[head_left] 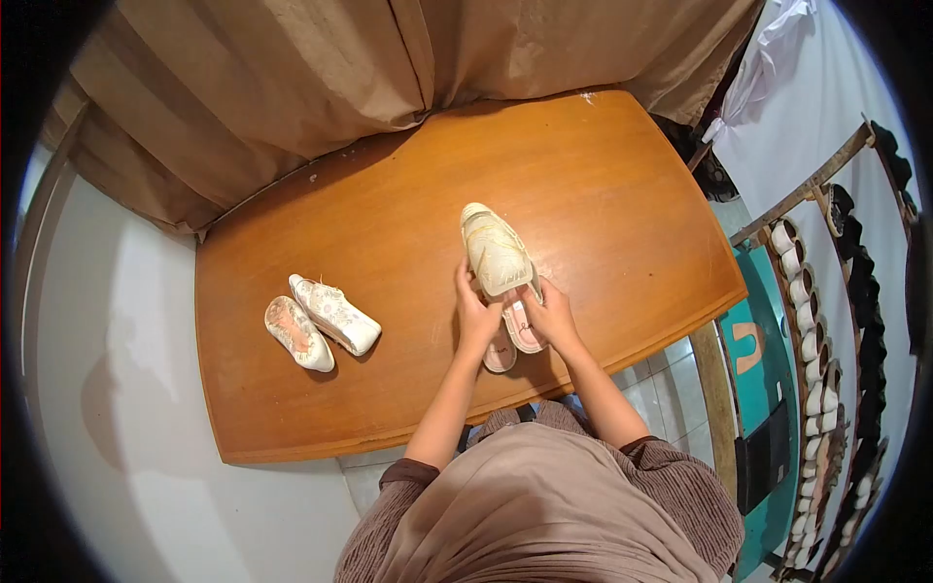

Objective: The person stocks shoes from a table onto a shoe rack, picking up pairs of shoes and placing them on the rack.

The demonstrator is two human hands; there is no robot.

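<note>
Near the front middle of the wooden table, a pair of cream slip-on mules (494, 253) is between my two hands, toes pointing away from me. Their pink insoles (526, 330) show at the open heels, with dark lettering too small to read. My left hand (476, 316) wraps around the left side. On the right side, my right hand (551, 313) grips with bent fingers. Some fingertips are hidden by the shoes. To the left on the table lie two floral white shoes: a laced one (335, 316) on its side and another (297, 332) with its pink-beige inside showing.
The wooden table (408, 214) has a rounded edge close to my body. A brown curtain (292, 78) hangs behind it, and a white wall (126, 321) borders the left. Racks with several white shoes (805, 301) and black ones stand at the right, beside a teal board (753, 325).
</note>
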